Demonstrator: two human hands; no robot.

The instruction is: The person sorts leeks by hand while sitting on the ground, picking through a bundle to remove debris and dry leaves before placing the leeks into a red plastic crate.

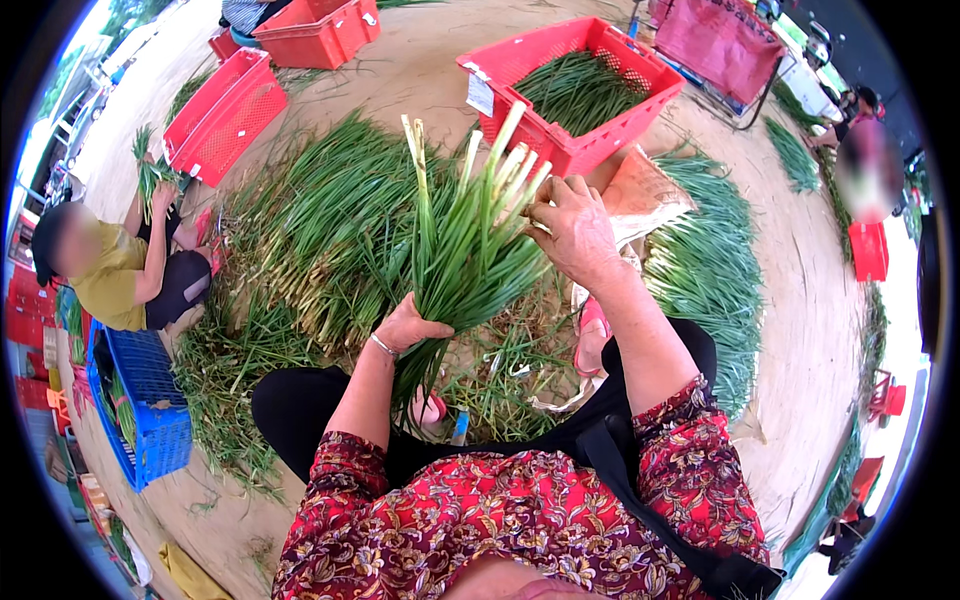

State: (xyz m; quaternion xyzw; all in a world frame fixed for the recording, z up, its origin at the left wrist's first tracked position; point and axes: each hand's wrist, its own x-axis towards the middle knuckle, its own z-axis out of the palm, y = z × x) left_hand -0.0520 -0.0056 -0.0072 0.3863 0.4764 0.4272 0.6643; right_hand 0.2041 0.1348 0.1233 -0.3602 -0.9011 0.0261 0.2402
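Note:
My left hand is closed around a bunch of scallion-like greens. The pale stalk ends point up and away from me, while leaf tips hang below the fist. At the bunch's right side, my right hand has thumb and fingers bent close to the stalk ends; whether something thin is pinched there is hidden. Beyond the bunch, to its left, lies a large heap of unbundled greens on the ground. Another pile of greens, laid more evenly, is to the right of my right forearm.
Ahead stands a red plastic crate with greens inside. A orange-white woven sack lies beside it. Leaf scraps litter the ground between my legs. At left, a seated person holds greens near another red crate and a blue crate.

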